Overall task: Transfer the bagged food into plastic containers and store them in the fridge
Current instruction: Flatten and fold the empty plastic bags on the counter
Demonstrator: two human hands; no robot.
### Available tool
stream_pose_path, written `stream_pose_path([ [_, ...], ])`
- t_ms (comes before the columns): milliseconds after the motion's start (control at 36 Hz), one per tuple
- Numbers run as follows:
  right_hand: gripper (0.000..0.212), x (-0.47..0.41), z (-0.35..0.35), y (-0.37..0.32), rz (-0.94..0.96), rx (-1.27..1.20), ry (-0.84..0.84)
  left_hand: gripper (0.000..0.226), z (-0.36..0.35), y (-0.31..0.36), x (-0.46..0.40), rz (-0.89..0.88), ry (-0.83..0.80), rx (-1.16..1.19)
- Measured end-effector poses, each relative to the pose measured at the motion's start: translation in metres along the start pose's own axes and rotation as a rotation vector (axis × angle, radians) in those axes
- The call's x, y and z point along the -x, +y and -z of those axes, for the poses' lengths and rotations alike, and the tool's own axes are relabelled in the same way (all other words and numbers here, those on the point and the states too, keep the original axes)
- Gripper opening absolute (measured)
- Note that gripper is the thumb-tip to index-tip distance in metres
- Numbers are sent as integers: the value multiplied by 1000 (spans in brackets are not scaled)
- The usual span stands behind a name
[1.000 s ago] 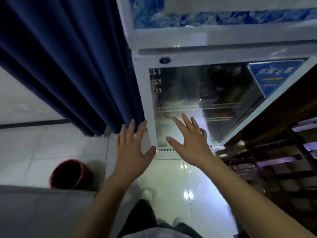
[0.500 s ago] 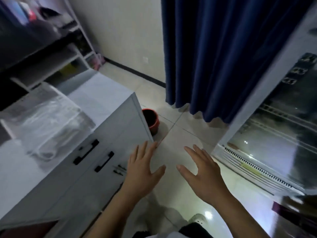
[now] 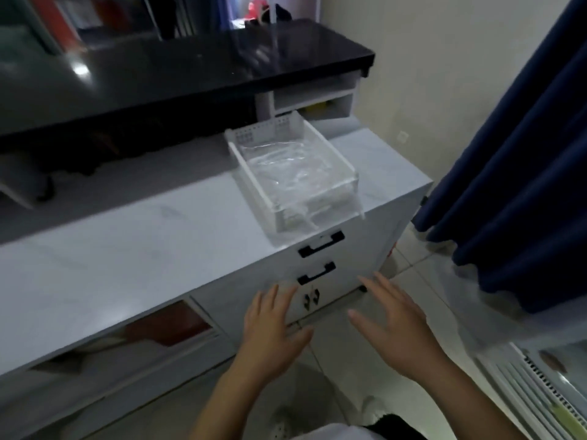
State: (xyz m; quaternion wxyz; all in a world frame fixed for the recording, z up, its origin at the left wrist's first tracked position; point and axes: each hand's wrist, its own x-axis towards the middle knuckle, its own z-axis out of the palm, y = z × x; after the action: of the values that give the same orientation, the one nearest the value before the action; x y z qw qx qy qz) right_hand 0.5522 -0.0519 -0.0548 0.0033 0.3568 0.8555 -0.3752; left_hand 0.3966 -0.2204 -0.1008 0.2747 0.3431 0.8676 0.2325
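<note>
Head view: clear-plastic-filled white basket (image 3: 287, 173) on cabinet (image 3: 127, 249); hands empty

Two bare forearms enter from the bottom edge, each ending in a bare hand: the left hand (image 3: 273, 331) and the right hand (image 3: 394, 325). No sleeves, cuffs, watch, rings or gloves show on either arm as far as the frame reaches. The fingers (image 3: 374, 289) are slender, with short nails. At the bottom centre, a sliver of white garment (image 3: 330, 432) shows, with dark clothing (image 3: 394, 427) just to its right. Just above and between them, a blurred white shoe (image 3: 282, 425) with small holes is on the floor.
</note>
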Motion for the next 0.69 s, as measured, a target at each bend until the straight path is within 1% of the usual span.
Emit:
stream_pose_path([
  [139, 61, -36, 4, -43, 66, 21, 27, 78, 37, -39, 3, 59, 80, 90],
  [194, 60, -55, 10, -55, 79, 32, 41, 78, 49, -47, -2, 68, 108, 87],
  [333, 63, -107, 22, -73, 96, 28, 55, 78, 72, -54, -19, 93, 177, 165],
  [389, 60, -129, 25, -75, 120, 26, 64, 78, 81, -52, -32, 84, 184, 183],
  [472, 59, -161, 29, -76, 144, 23, 71, 78, 96, -41, -61, 82, 197, 146],
  [556, 58, -193, 32, -73, 122, 98, 97, 77, 111, -20, -98, 84, 221, 141],
  [639, 49, -220, 35, -68, 90, 187, 109, 74, 116, 3, -136, 48, 241, 150],
  [694, 50, -236, 35, -64, 65, 237, 97, 74, 114, 15, -160, 39, 287, 139],
])
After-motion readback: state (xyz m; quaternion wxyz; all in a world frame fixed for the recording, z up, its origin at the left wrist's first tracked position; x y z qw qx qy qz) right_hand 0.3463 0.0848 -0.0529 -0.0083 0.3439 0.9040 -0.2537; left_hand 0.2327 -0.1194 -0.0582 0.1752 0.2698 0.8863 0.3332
